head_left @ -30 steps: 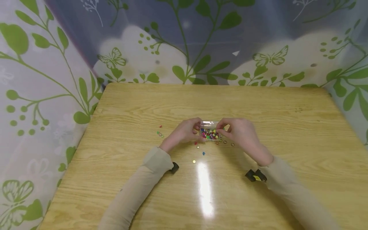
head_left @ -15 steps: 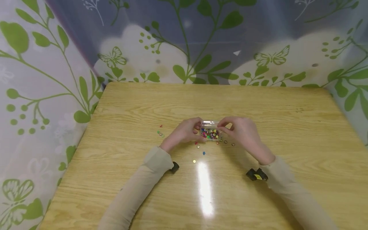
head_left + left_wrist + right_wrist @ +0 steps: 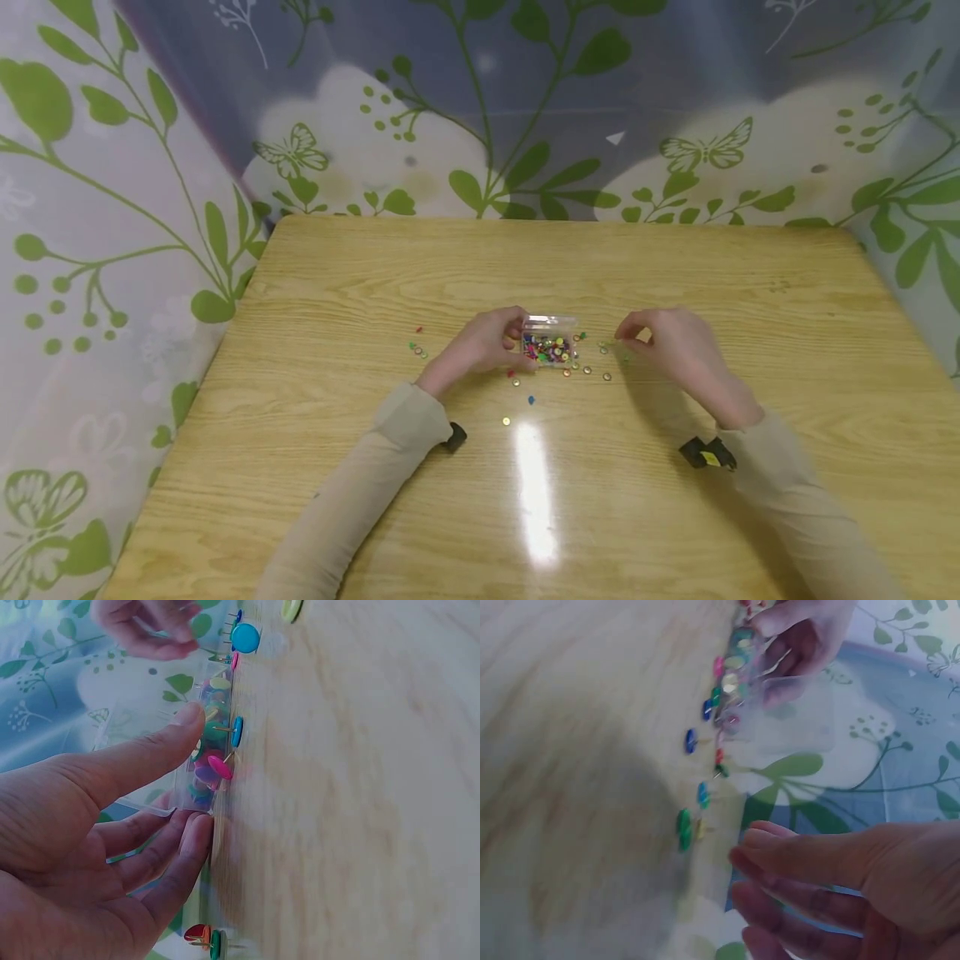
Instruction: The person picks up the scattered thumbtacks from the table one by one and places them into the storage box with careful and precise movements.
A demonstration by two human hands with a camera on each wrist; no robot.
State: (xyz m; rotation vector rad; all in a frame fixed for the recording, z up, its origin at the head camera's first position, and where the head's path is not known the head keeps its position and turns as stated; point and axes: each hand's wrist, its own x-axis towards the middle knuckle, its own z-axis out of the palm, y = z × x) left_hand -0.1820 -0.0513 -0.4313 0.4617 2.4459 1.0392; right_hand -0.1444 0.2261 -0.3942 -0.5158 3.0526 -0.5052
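One leaf-printed backdrop [image 3: 555, 100] rises beyond the small clear box [image 3: 553, 365], and a wood-grained counter [image 3: 420, 275] spreads beneath and all around that box. Two pale sleeves [image 3: 360, 492] reach in from the box's near side, and we see a dark device [image 3: 708, 452] by each cuff. We find the left hand [image 3: 476, 342] at the box's left end, its fingers and thumb grasping it, the thumb along the near side. The right hand [image 3: 678, 346] hovers to the right of the box, apart from it; its fingers look released and loosely bent, thumb and forefinger tips close together, and we make out nothing between them. The box sits on the counter full of multicoloured pins [image 3: 558, 343], its transparent lid [image 3: 802, 720] raised along the far edge. Loose pins [image 3: 587, 370] lie just right of the box, and a little group [image 3: 417, 351] lies well to its left. On its near side we spot a pinkish-red pin [image 3: 511, 374] by the left corner, a blue pin [image 3: 532, 400], and, farther out, a yellow pin [image 3: 506, 422].
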